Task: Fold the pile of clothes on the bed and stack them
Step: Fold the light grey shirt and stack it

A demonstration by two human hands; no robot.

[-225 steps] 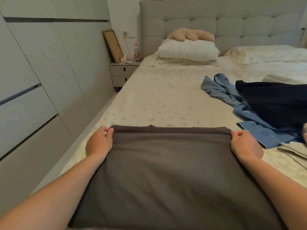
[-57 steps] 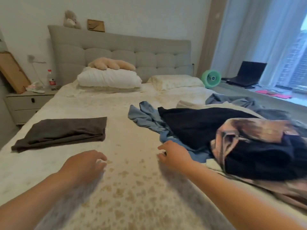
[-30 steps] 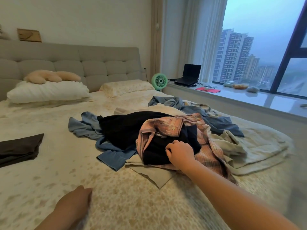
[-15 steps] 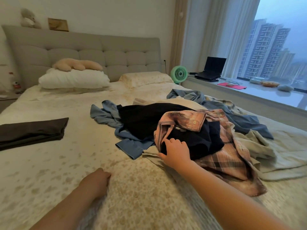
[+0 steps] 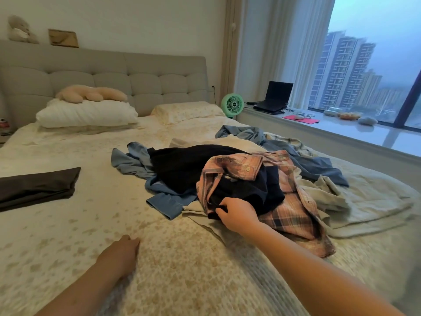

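One folded dark grey cloth (image 5: 36,189), two pillows: a plump white pillow (image 5: 86,114) and a flat cream patterned pillow (image 5: 186,110); one pink plaid button shirt (image 5: 293,206), one round mint-green desk fan (image 5: 232,105), one open black laptop (image 5: 274,96), two bare hands: left hand (image 5: 120,254), right hand (image 5: 239,214)

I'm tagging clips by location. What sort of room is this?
A home bedroom, most likely in a high-rise flat: a bed with a padded headboard and pillows, and tower blocks outside the window.
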